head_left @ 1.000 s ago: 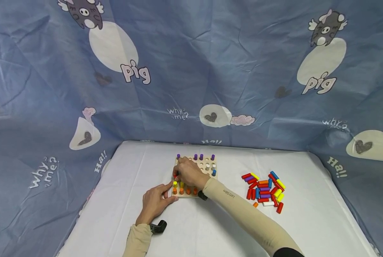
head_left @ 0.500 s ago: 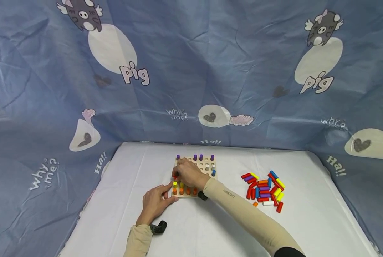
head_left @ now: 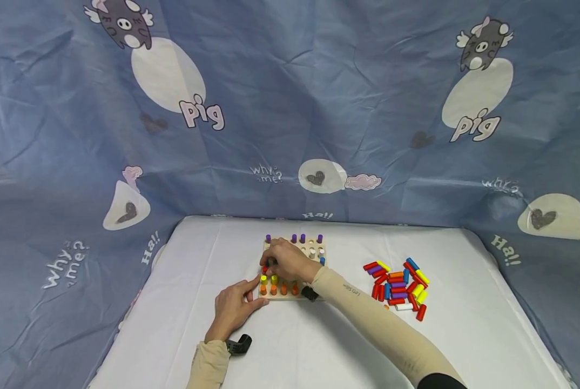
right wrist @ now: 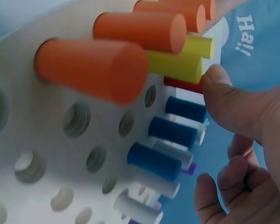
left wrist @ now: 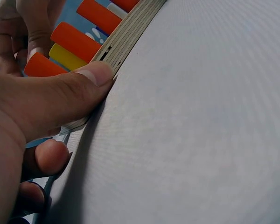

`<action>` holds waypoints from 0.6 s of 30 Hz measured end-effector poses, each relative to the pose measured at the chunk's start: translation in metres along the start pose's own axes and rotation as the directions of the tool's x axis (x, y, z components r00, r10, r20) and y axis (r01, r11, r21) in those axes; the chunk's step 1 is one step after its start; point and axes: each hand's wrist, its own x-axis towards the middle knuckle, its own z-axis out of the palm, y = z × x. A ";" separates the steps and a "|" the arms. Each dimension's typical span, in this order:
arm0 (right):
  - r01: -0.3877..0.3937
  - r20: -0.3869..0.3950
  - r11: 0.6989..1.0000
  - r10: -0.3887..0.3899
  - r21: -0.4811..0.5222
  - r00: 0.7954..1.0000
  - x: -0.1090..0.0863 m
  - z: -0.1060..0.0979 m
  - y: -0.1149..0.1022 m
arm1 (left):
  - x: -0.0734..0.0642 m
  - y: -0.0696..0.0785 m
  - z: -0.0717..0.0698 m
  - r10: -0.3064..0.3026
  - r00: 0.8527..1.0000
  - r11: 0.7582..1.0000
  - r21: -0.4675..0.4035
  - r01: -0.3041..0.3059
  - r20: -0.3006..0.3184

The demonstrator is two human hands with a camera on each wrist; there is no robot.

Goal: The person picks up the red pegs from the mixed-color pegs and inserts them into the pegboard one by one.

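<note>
A wooden pegboard (head_left: pixel 275 298) holds upright coloured pegs in rows of holes. At its front left corner, my left hand (head_left: pixel 235 305) grips the board, with the thumb (left wrist: pixel 91 77) against the front edge and the index finger along the left side. My right hand (head_left: pixel 286 259) reaches over the board's left part. A red peg (right wrist: pixel 183 85) is at its thumb tip, seated in the board behind a yellow peg (right wrist: pixel 175 65); the index finger is hidden there. Orange pegs (head_left: pixel 284 290) fill part of the front row. Several blue pegs (right wrist: pixel 172 132) stand near the red one.
To the right on the white cloth (head_left: pixel 348 346) lies a loose pile of red, blue, yellow, purple, orange and white pegs (head_left: pixel 398 288). Purple pegs (head_left: pixel 303 238) stand in the back row. A blue patterned curtain (head_left: pixel 290 108) rises behind the table.
My right wrist has turned slightly and shifted a little to the right over the board, with the fingers still at the red peg. The left hand holds the board in the same place.
</note>
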 end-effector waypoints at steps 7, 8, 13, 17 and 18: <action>-0.037 -0.018 0.999 0.037 -0.025 0.999 -0.018 -0.016 0.014 | 0.000 0.004 0.001 -0.037 0.999 0.999 -0.004 0.037 0.027; -0.040 -0.024 0.999 0.040 -0.030 0.999 -0.022 -0.019 0.017 | 0.000 0.004 0.001 -0.043 0.999 0.999 -0.002 0.043 0.031; -0.073 -0.052 0.995 0.070 -0.064 0.996 -0.047 -0.038 0.034 | -0.001 0.006 0.002 -0.050 0.998 0.999 -0.006 0.051 0.042; -0.080 -0.076 0.993 0.074 -0.089 0.994 -0.067 -0.054 0.048 | 0.001 0.005 0.002 -0.058 0.997 0.998 -0.005 0.058 0.042; -0.085 -0.085 0.992 0.077 -0.098 0.993 -0.072 -0.058 0.051 | 0.002 0.005 0.002 -0.062 0.997 0.998 -0.003 0.062 0.043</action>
